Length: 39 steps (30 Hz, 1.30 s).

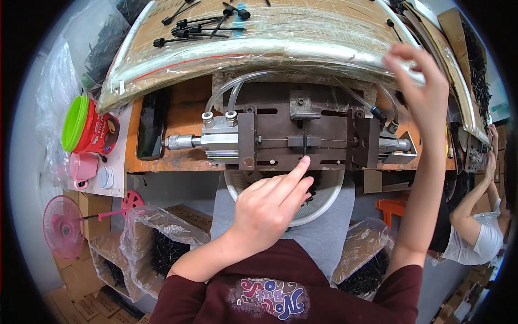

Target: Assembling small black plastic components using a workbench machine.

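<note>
My left hand reaches over the front edge of a dark metal fixture, index finger stretched out. That fingertip touches the near end of a short black rod, which stands across a small block at the fixture's middle. The other fingers are bent and partly hidden; no grip on the rod shows. Raised on the right, my right hand has its fingers curved and apart, with nothing visible between them. It is nearest to a thin black brush-like wand on the plastic-covered cardboard.
Metal cylinders with clear hoses flank the fixture. Several black wands lie at the back. Below is a white basket. At left stand a red-green tub and pink fan. Another person works at far right.
</note>
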### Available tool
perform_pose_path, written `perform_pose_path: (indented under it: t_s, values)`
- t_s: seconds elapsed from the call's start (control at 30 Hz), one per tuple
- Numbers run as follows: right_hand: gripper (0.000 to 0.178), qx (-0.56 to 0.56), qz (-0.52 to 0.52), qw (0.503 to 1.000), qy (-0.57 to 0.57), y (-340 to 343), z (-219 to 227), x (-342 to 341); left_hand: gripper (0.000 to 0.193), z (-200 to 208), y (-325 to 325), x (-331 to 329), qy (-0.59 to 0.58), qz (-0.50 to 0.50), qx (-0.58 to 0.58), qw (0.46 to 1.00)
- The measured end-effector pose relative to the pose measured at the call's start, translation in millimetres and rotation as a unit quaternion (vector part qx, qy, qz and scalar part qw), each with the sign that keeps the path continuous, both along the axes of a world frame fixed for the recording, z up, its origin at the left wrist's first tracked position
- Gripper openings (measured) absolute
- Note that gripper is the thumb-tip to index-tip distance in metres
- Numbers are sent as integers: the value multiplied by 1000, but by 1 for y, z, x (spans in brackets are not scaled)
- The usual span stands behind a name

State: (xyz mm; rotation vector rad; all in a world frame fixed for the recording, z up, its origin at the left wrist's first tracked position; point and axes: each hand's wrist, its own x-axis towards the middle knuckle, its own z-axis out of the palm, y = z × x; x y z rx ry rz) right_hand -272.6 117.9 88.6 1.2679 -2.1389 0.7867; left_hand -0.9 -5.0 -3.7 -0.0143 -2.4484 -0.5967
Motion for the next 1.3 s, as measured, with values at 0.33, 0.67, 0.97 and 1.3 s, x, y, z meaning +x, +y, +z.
perform_pose_path:
  t_s: [0.33, 0.67, 0.97, 1.3]
  values:
    - [27, 144, -181, 972, -30, -25, -9, -102, 22, 1, 0, -16, -20, 52, -55, 997]
    - [15, 161, -70, 980, -91, -22, 4, -92, 26, 2, -2, -14, -35, 40, -83, 995]
    - [16, -36, 47, 997, -51, -38, 0, 16, 47, 43, -17, 4, 23, -29, 322, 946]
    - [29, 64, 361, 930, -15, -49, 2, 106, 31, 61, -45, 20, 36, -67, 532, 843]
